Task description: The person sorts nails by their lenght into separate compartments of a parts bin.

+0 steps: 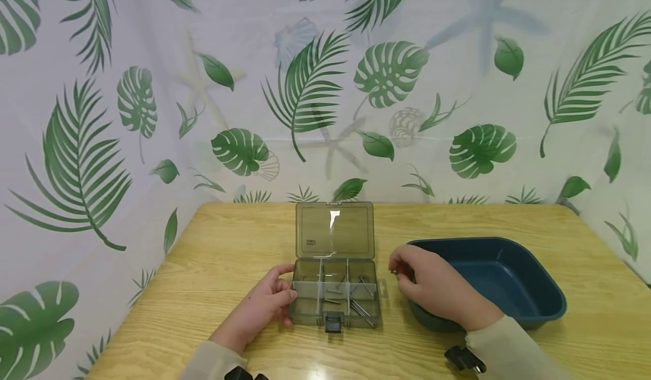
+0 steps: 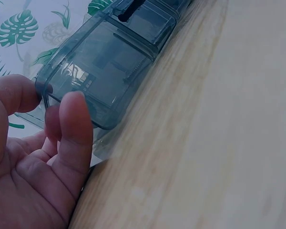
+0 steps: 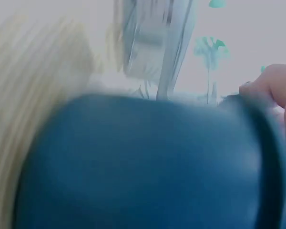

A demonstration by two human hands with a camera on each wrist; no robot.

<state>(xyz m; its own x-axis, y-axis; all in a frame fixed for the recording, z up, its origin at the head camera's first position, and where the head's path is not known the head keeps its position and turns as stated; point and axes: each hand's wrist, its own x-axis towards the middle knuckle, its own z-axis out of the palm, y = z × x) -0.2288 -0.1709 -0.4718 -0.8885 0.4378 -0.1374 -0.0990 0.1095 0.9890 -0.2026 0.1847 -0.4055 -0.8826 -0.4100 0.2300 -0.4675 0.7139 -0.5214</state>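
Observation:
A clear grey compartment box (image 1: 306, 310) stands on the wooden table with its lid (image 1: 351, 238) raised at the back. Several thin metal pieces (image 1: 362, 309) lie in its middle and right compartments. My left hand (image 1: 256, 306) grips the box's left side; in the left wrist view its thumb and fingers hold the corner of the box (image 2: 100, 76). Between the box and a dark blue tub (image 1: 500, 281), my right hand (image 1: 437, 284) is raised over the tub's left rim. Its fingertips pinch a small dark metal piece (image 1: 393, 271), mostly hidden by the fingers.
The tub's outer wall (image 3: 143, 162) fills much of the right wrist view. Behind the table (image 1: 229, 238) hangs a white cloth (image 1: 325, 188) with printed green leaves; it also covers the left and right sides. A black latch (image 1: 333, 322) sits at the box's front.

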